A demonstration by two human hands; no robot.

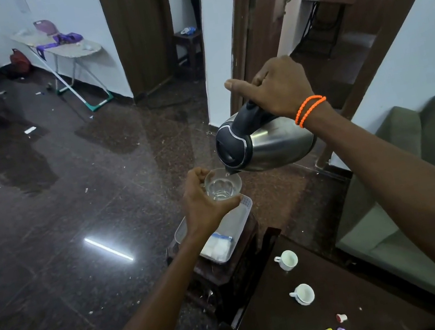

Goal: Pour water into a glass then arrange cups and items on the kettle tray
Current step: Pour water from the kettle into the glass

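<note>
Steel kettle [265, 143] tips from the right hand [275, 87], whose grip wraps the black handle, spout touching the rim of the glass [223, 185] pinched in the left hand's [205, 199] grip. Pour slowly, holding the glass level; below the left grip waits the white tray [244, 214], two cups [287, 260] nearer.

Glossy dark floor [60, 221], white walls [423, 55], green sofa [427, 157].
</note>
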